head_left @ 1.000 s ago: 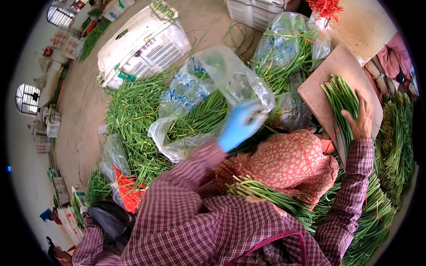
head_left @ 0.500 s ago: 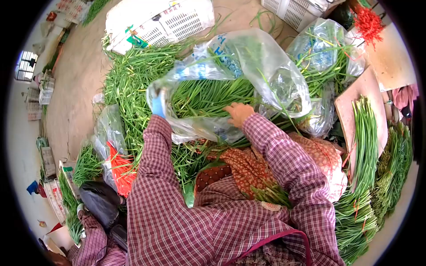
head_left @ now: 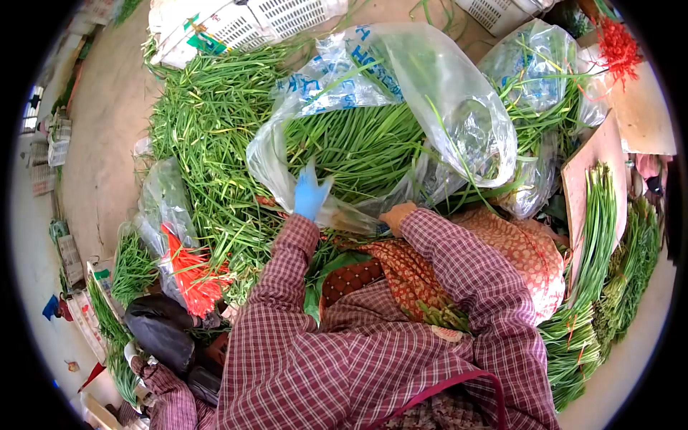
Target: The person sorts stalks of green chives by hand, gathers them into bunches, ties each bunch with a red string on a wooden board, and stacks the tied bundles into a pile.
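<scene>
A: The left hand [head_left: 311,193] has moved from the side of the plastic bag [head_left: 459,93] to its near rim, and the right hand [head_left: 398,217] has dropped from over the leaves to that same edge.

B: Are they gripping anything?

A: The left, in its blue glove, has thumb and fingers apart at the rim; I can't tell whether any plastic is pinched. The bare right hand's fingers are curled down against the near edge and mostly hidden, so I can't say if they grasp it.

B: What does the change mean for the work?

A: My reading is that attention has gone from the greens to the bag's mouth. The long green leaves [head_left: 358,147] lie inside it, with a loose heap [head_left: 208,129] on the floor to the left. Another bundle [head_left: 600,222] rests on the board [head_left: 577,172] at the right, well apart from both hands.

B: Any writing?

A: Blue print on the bag. I can pick out a capital H, but creases break up the wording, so no brand. The white crate [head_left: 287,25] has green tape and nothing I can read. Print on the carton [head_left: 80,321] is too small.
</scene>
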Demonstrator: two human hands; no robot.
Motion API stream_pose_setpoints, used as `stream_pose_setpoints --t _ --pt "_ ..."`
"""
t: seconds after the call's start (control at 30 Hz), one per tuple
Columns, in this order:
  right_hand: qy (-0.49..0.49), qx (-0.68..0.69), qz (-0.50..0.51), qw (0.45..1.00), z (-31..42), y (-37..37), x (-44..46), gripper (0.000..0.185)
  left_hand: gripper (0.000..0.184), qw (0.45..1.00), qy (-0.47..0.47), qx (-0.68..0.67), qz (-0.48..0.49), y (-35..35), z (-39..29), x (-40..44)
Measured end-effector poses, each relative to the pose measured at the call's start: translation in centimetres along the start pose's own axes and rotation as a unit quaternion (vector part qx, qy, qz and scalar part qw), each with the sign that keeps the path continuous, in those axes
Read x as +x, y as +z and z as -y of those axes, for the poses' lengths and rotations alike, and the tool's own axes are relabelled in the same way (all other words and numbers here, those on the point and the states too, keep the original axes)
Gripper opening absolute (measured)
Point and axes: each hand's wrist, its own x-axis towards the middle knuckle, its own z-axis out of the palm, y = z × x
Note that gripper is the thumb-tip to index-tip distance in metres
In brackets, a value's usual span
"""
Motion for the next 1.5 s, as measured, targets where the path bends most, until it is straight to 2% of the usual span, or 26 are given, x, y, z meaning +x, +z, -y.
stream_pose_setpoints --t 0.03,0.17,0.2,0.23,0.27,0.3,0.37,0.4,0.47,0.5,0.53,0.57,0.63,0.7,0.77,0.83,0.97,1.03,1.1,1.17,1.23,1.27,1.3,1.37,1.43,1.5 --pt "0.018 0.014 -0.002 1.0 0.0 0.2 0.2 0.061 0.073 0.989 0.032 0.139 -0.037 0.5 0.4 -1.2" --pt "0.016 0.036 -0.009 0.999 -0.5 1.2 0.8 0.059 0.088 0.987 -0.008 0.162 -0.011 -0.1 2.2 -7.1" --pt "0.014 0.036 -0.008 0.999 -0.5 1.5 1.8 0.059 0.091 0.988 -0.033 0.147 0.026 -0.4 2.7 -8.1" --pt "0.013 0.016 -0.058 0.998 -0.3 1.8 3.1 0.056 0.094 0.987 -0.058 0.132 0.064 -0.4 3.1 -9.0" --pt "0.013 -0.005 -0.108 0.994 -0.4 2.2 4.3 0.053 0.079 0.99 -0.023 0.142 0.012 -0.2 3.5 -9.6" --pt "0.012 -0.005 -0.106 0.994 0.1 1.1 4.3 0.053 0.079 0.99 -0.024 0.142 0.014 -0.4 3.3 -9.7" --pt "0.004 0.024 -0.19 0.981 2.0 -2.1 2.8 0.047 0.057 0.99 -0.028 0.137 0.007 -1.4 1.7 -9.3" --pt "0.002 0.025 -0.191 0.981 2.4 -2.6 2.1 0.047 0.041 0.989 0.084 0.094 -0.071 -1.7 0.8 -9.0" --pt "-0.045 -0.035 -0.301 0.952 3.0 -3.2 0.7 0.047 0.038 0.996 0.068 0.035 -0.043 -2.2 -0.9 -7.6" --pt "-0.045 -0.032 -0.303 0.951 3.2 -3.4 -0.4 0.047 0.035 0.998 0.051 -0.027 -0.013 -2.2 -1.4 -6.7" --pt "-0.041 -0.03 -0.249 0.967 3.4 -3.5 -1.5 0.047 0.042 1.0 0.004 -0.011 -0.008 -1.7 -1.1 -5.5" --pt "-0.038 -0.027 -0.193 0.98 3.5 -3.2 -2.3 0.048 0.042 1.0 0.005 -0.009 -0.006 -1.0 -0.9 -4.1" --pt "-0.039 -0.043 -0.188 0.98 3.1 -0.9 -0.1 0.047 0.055 0.989 0.086 0.075 -0.094 0.8 0.0 -2.0" --pt "-0.029 -0.047 -0.114 0.992 2.5 -0.8 0.6 0.046 0.062 0.986 0.097 0.101 -0.092 2.8 2.8 -1.5" --pt "-0.026 -0.038 -0.107 0.993 2.3 -0.7 0.6 0.045 0.07 0.981 0.111 0.132 -0.087 3.1 3.5 -1.3" --pt "-0.015 -0.028 -0.125 0.992 2.4 0.6 1.6 0.047 0.083 0.994 0.051 0.09 -0.025 2.4 2.9 -2.9" --pt "-0.011 -0.044 -0.097 0.994 2.6 0.0 0.8 0.047 0.086 0.985 -0.014 0.17 0.014 3.2 3.2 -4.8" --pt "-0.01 -0.05 -0.079 0.996 2.6 0.0 0.9 0.045 0.087 0.986 -0.05 0.159 0.027 3.1 2.8 -4.3" --pt "-0.009 -0.033 -0.104 0.994 2.4 0.6 1.5 0.045 0.087 0.962 -0.076 0.252 0.074 3.3 4.1 -3.0" --pt "-0.008 -0.01 -0.124 0.992 2.2 1.0 1.7 0.044 0.086 0.957 -0.1 0.254 0.098 2.7 4.6 -1.6" --pt "-0.01 -0.016 -0.112 0.994 2.2 0.6 1.3 0.045 0.101 0.957 -0.142 0.136 0.211 1.4 4.2 -0.4" --pt "-0.014 -0.012 -0.099 0.995 2.1 0.4 0.9 0.047 0.104 0.96 -0.089 0.101 0.247 1.5 5.2 0.6" --pt "-0.013 -0.01 -0.102 0.995 2.0 0.4 1.1 0.047 0.104 0.96 -0.086 0.104 0.247 1.6 4.9 1.5" --pt "-0.004 0.012 -0.07 0.997 1.6 0.5 1.4 0.048 0.106 0.874 -0.156 0.233 0.397 2.0 4.2 2.9" --pt "0.003 0.031 -0.075 0.997 1.0 1.2 1.6 0.048 0.11 0.875 -0.143 0.244 0.393 0.7 -0.9 1.4" --pt "0.007 0.046 -0.078 0.996 0.7 1.7 2.0 0.048 0.114 0.886 -0.106 0.145 0.428 0.6 -2.1 1.2"
